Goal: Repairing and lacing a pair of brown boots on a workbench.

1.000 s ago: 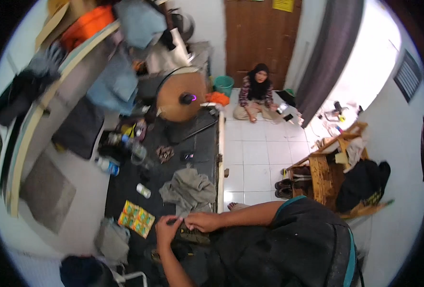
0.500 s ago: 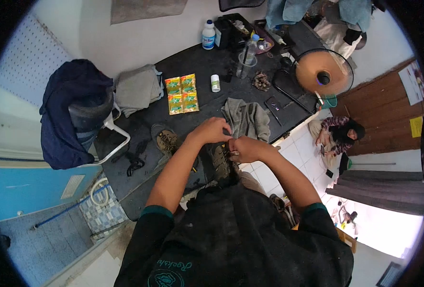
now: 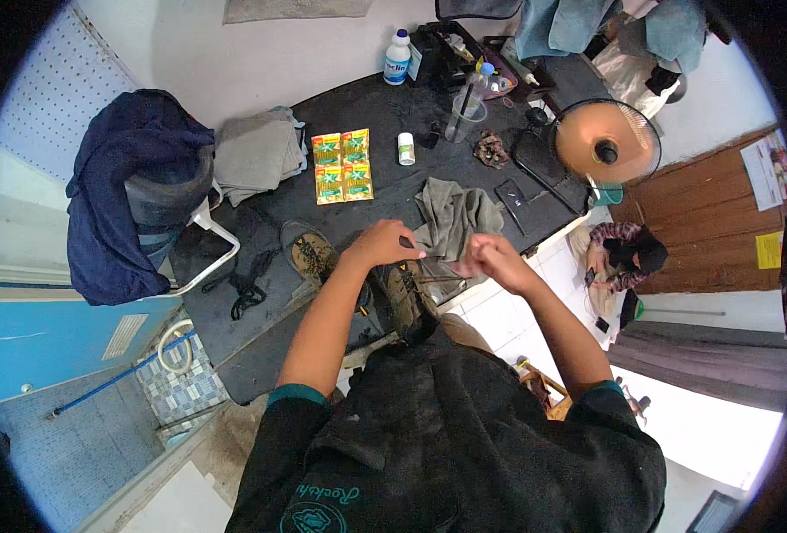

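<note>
My left hand (image 3: pixel 385 244) is closed in a pinch above a brown-and-black hiking shoe (image 3: pixel 409 298) on the black table; what it grips is too small to make out. My right hand (image 3: pixel 498 265), slightly blurred, is curled just right of it, over the lower edge of a crumpled grey cloth (image 3: pixel 454 213); anything in it is hidden. The other shoe (image 3: pixel 306 253) lies left of my hands, with loose black laces (image 3: pixel 247 293) beside it.
Yellow-green sachets (image 3: pixel 340 169), a white container (image 3: pixel 405 149), bottles (image 3: pixel 396 62) and a fan (image 3: pixel 607 147) share the black table (image 3: pixel 349 115). Folded cloths (image 3: pixel 256 151) and a navy garment (image 3: pixel 118 213) are left. Another person (image 3: pixel 624 258) sits on the floor right.
My view has swung down over the table. Since half a second ago my right hand has pulled away rightward from my left, leaving a gap between them.
</note>
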The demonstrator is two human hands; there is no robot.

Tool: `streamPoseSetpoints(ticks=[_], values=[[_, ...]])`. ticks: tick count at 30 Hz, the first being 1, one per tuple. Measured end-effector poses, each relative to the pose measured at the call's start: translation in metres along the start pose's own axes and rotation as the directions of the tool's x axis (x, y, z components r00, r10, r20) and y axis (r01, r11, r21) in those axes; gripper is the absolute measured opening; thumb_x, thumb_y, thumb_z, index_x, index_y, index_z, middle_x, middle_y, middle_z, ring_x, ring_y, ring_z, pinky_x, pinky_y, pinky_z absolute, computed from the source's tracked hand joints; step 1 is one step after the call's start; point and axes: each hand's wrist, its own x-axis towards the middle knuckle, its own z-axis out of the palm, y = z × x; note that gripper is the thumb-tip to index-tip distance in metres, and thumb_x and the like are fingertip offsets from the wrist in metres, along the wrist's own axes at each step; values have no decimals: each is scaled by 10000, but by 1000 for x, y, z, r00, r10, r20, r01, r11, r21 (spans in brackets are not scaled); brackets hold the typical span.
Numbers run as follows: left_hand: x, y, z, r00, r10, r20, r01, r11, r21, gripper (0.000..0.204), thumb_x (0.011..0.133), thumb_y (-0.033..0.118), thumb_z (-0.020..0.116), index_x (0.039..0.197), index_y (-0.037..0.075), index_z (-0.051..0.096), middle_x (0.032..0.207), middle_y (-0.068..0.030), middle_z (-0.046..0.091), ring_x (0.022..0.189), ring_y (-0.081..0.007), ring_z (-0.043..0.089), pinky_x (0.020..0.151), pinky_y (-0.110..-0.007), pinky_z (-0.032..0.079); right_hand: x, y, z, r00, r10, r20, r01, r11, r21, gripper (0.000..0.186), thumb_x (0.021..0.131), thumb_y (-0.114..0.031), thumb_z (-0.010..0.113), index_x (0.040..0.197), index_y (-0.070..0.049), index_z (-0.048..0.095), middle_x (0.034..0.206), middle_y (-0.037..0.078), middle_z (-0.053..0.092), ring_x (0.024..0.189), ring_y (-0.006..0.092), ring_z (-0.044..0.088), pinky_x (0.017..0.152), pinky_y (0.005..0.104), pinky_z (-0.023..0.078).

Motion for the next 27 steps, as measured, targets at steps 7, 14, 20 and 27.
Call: streamPoseSetpoints(ticks=[7,14,20,27], values=[[7,3,6,999,24,-26,-24,999,-33,446,773,522,841,928,106,805,964,-159,670,987,-386,670,875,-478,528,-5,-17,7,966,219,-141,-260,846,-466,196,974,-233,692,988,-44,641,774,64,617,689,145,639,619,325,537],[9,14,7,998,-34,-61,33,999,-17,420,765,494,847,941,116,797,971,-159,667,989,-382,673,857,-486,533,13,62,37,987,-113,-118,28,831,-556,206,928,-138,745,1093,-26,694,968,130,724,877,214,717,771,360,546],[6,18,7,996,-50,-75,48,998,-28,397,780,491,831,945,132,790,1009,-149,678,1006,-387,678,881,-487,541,9,69,48,961,-133,-244,-20,843,-537,133,872,-70,774,959,-1,701,886,141,703,789,232,694,705,344,541],[-7,7,3,993,-83,-82,75,993,-96,380,818,462,814,992,125,790,1024,-126,676,1044,-363,669,893,-478,536,-63,82,-36,540,-409,-736,-335,697,-634,70,860,-38,630,855,23,595,741,220,674,682,374,698,630,449,543]])
